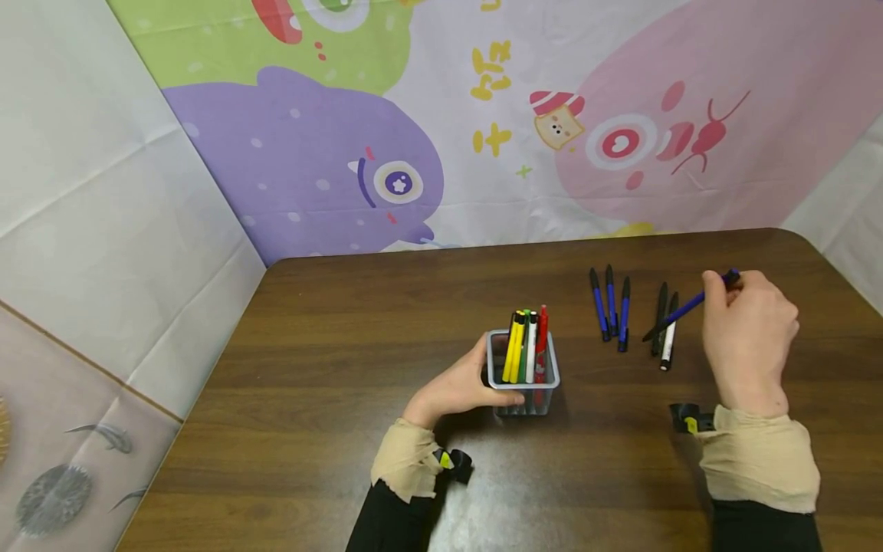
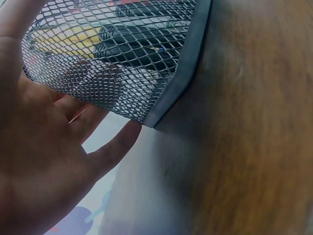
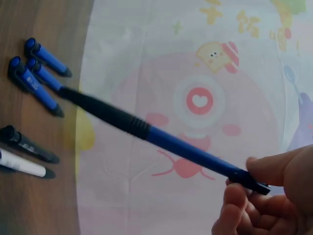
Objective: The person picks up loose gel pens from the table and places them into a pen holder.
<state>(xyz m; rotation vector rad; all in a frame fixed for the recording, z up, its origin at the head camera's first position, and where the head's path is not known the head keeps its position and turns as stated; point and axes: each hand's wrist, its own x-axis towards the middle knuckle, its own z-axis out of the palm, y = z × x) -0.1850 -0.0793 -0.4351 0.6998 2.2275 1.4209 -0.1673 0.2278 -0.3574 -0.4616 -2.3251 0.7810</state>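
Observation:
My left hand [image 1: 455, 387] grips a grey mesh pen holder [image 1: 524, 410], its thumb along the near side. Inside the holder stand yellow markers [image 1: 513, 349], a white one [image 1: 531, 349], a red pen [image 1: 541, 337] and something green. In the left wrist view, the mesh hides part of the black marker ends. Above the table's right side, my right hand [image 1: 752, 337] pinches a blue pen [image 3: 181, 149] near its clip end, the dark grip pointing away. Beneath that pen lie a black pen [image 1: 660, 307] and a white marker [image 1: 668, 341].
Three blue pens [image 1: 611, 303] lie side by side on the brown table [image 1: 331, 368], left of the black pen and white marker. A cartoon-printed cloth [image 1: 497, 199] hangs behind the table's back edge. Each wrist wears a tan wrap with a small black camera [image 1: 457, 465].

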